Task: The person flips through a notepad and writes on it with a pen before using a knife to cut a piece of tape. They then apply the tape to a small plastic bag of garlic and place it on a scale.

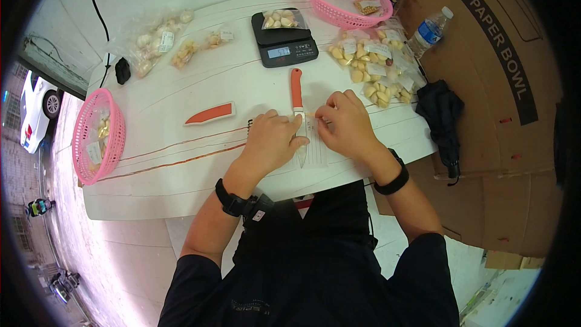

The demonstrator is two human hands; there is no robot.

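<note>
On the white tabletop, my left hand pins the small bag flat beside the knife, right hand pinching its edge, best kept taut.

The knife shows its orange handle plainly, but most of the blade lies under the left hand — only the tip peeks out below the fingers. Something small and pale is pinched between the two hands (a clove or a label, too small to tell), and the right hand covers part of the clear bag beneath. The scale display is unreadable. Labels on the garlic bags are too blurred to read — likewise the contents of the left pink basket.
</note>
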